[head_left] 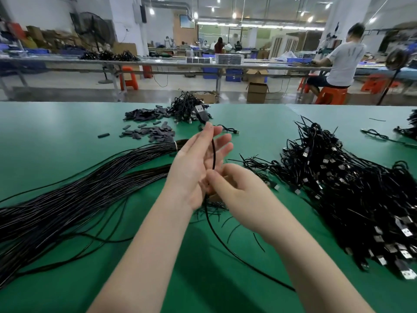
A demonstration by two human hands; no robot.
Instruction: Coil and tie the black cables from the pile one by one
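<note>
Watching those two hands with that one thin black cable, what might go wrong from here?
The thin black cable lies along the left hand, whose fingers are straight, so it might slip free. Its tail trails over the green table near loose black ties and could snag them. The right hand pinches low, close to the heap of coiled black cables; the tail may catch there.

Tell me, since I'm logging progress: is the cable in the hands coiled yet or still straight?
Uncoiled. The cable runs as a single strand across the left hand, past the right hand, and trails loose over the green table.
</note>
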